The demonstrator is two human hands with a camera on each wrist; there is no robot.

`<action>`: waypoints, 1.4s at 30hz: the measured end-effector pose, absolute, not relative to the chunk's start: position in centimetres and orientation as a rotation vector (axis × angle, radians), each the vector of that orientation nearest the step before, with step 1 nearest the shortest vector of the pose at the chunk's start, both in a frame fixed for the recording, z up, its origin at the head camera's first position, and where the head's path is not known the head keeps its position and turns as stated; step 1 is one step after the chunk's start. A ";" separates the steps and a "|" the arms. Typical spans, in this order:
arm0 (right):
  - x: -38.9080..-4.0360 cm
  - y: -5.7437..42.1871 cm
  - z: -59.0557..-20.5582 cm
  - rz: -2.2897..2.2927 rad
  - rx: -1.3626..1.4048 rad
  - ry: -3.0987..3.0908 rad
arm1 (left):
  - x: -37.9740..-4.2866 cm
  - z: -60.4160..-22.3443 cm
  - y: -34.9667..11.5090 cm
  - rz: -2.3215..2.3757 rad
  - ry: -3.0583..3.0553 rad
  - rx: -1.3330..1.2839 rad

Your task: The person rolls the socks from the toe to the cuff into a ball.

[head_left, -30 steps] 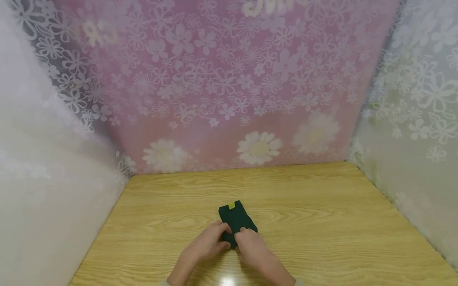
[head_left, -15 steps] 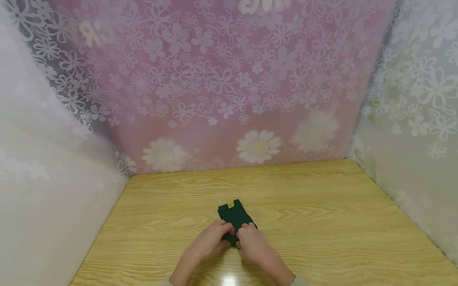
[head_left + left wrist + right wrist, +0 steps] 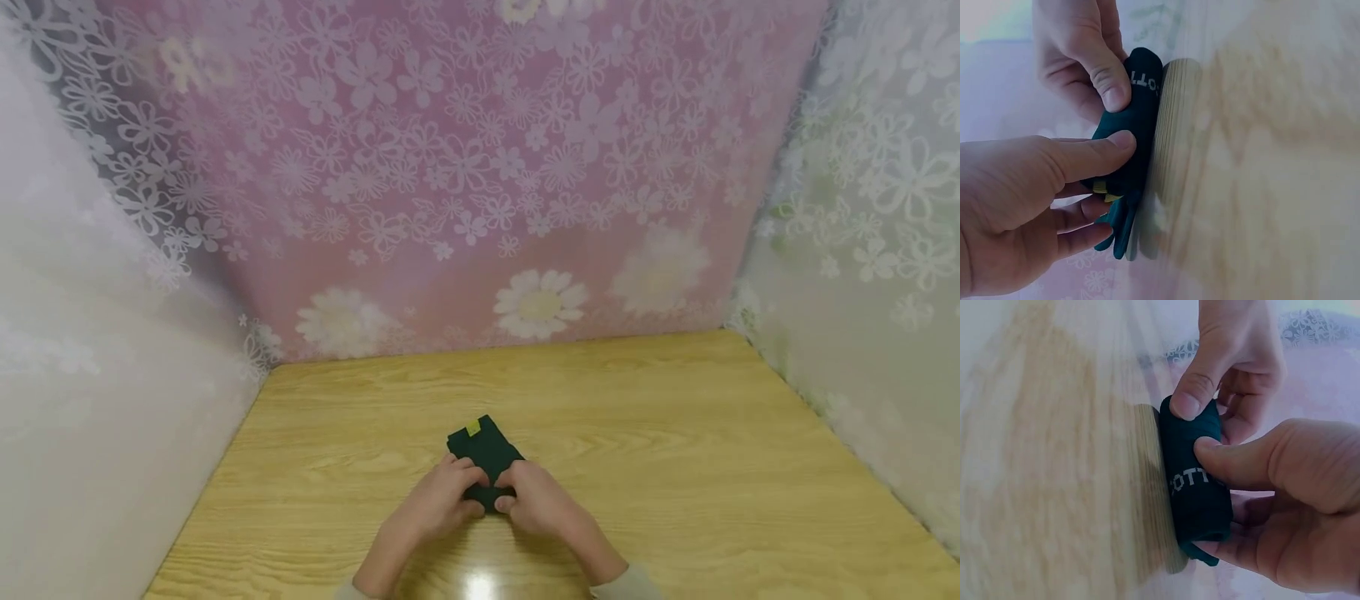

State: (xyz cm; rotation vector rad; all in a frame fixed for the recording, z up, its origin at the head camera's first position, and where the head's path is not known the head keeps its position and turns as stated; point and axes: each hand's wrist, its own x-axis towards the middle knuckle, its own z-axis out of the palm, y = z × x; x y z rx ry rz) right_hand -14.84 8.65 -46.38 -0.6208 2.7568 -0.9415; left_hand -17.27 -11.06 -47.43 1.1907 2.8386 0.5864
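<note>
lettering (image 3: 1195, 479), possibly "cott", in wrist views only; left hand (image 3: 444, 493), right hand (image 3: 536, 497) pinch green cloth (image 3: 487, 451).

Head view lit softly and evenly; small white glare reflected off counter (image 3: 675, 433) at bottom centre. Left wall (image 3: 112, 417) washed pale. Folds of dark green cloth (image 3: 491, 454) mostly lost in darkness. Both wrist views dimmer, tinted bluish; counter veiled by hazy reflections. Top left corner brightened in left wrist view. White lettering (image 3: 1191, 479) only partly legible.
</note>
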 end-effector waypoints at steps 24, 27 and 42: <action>-17.2 9.3 -46.1 -0.735 -1.032 2.719 | -15.9 -46.7 -9.4 -0.031 3.090 1.294; -17.7 9.3 -45.9 -0.806 -0.973 2.641 | -15.9 -46.9 -9.3 -0.106 3.102 1.298; -17.0 9.7 -46.2 -0.236 -1.196 2.850 | -17.0 -47.3 -10.3 0.159 2.977 1.228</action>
